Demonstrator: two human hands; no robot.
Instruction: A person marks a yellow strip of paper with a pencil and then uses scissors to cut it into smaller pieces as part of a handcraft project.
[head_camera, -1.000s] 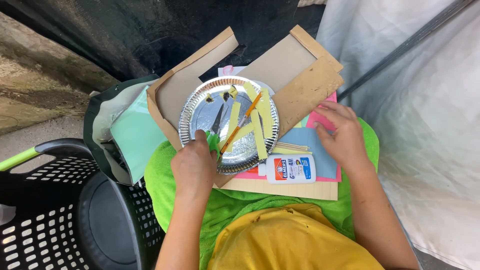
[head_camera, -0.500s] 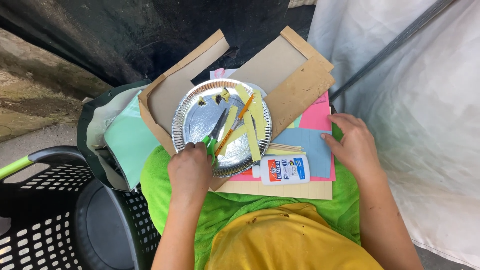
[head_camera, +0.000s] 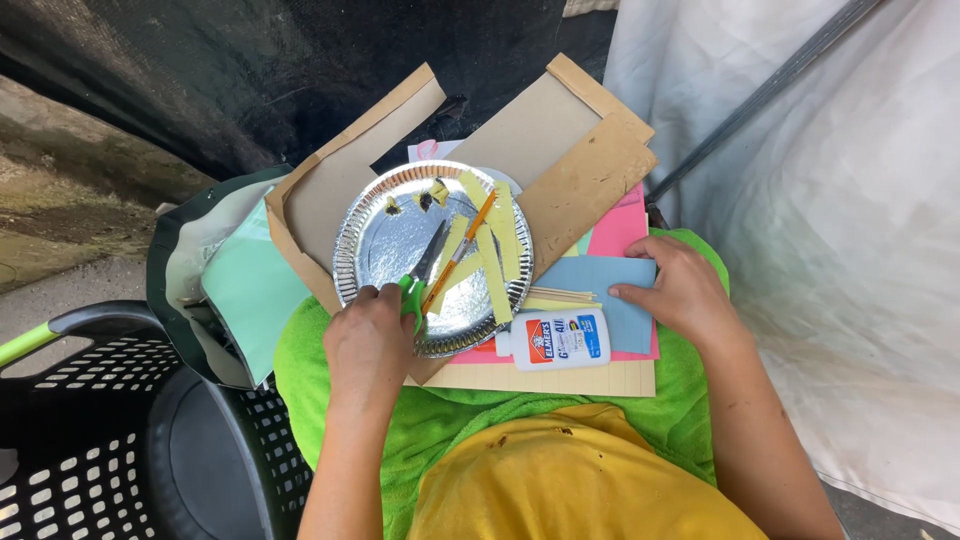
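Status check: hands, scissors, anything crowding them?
Left hand grips green scissors on foil plate. Right hand flat on blue paper. Pencil beside blades.

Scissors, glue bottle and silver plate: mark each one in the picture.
scissors (head_camera: 428, 262), head view, on the blades.
glue bottle (head_camera: 560, 339), head view, on its label.
silver plate (head_camera: 385, 245), head view, on bare foil.

Left hand (head_camera: 368, 335) curled, knuckles up, forearm extended forward; right hand (head_camera: 672, 290) flat, palm down, fingers spread.
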